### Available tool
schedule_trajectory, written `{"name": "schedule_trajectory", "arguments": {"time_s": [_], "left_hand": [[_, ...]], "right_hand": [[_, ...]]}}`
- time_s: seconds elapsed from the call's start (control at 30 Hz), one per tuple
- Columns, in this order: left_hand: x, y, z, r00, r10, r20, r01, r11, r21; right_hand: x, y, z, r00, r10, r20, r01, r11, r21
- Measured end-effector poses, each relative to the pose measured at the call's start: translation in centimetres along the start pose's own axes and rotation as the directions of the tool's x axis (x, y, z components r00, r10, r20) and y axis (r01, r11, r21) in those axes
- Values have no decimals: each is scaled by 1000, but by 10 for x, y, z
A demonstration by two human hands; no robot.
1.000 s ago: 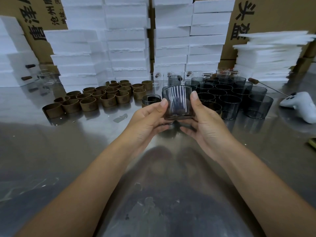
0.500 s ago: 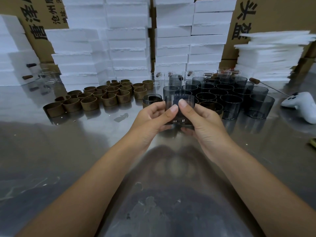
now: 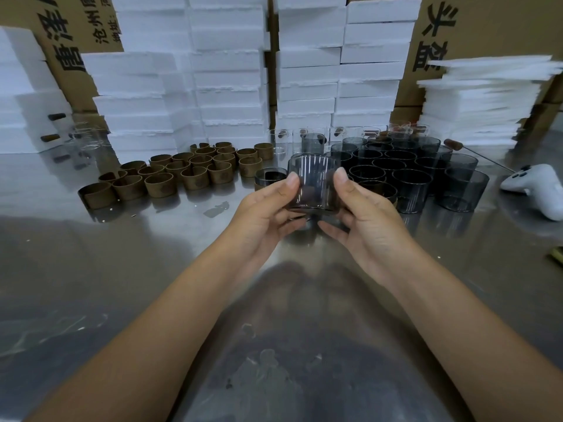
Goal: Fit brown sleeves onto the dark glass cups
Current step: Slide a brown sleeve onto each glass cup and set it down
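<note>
The steel table (image 3: 91, 269) is open across its near half. Farther back, brown sleeves (image 3: 170, 178) crowd the left and dark cups (image 3: 405, 172) the right, with a narrow gap between. Foam stacks (image 3: 231, 71) block the rear; a white controller (image 3: 539, 190) lies far right.

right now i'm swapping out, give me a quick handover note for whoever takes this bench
Left hand and right hand: both hold one bare dark glass cup above the table, fingers on its sides.
Brown sleeves stand grouped to the left; unsleeved dark cups cluster to the right.
Done: one cup beside the held one seems sleeved.
Left: sleeve the held cup, then the rest.
</note>
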State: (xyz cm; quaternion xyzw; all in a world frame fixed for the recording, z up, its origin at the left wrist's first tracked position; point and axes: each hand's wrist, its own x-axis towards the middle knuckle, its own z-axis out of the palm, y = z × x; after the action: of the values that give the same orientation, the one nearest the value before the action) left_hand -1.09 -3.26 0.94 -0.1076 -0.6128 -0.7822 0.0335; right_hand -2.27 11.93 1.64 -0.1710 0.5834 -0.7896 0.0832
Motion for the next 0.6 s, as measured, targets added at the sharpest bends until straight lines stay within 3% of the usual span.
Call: {"name": "schedule_trajectory", "arguments": {"time_s": [0.17,0.6], "left_hand": [[0,1,0,1000,18,15,-17,999,-38],[0,-6,3,1000,23,16,-26,973,230]], "right_hand": [[1,0,-1,1000,15,-14,-15,998,64],[4,-1,-2,971,155,-182,-143,987,79]]}}
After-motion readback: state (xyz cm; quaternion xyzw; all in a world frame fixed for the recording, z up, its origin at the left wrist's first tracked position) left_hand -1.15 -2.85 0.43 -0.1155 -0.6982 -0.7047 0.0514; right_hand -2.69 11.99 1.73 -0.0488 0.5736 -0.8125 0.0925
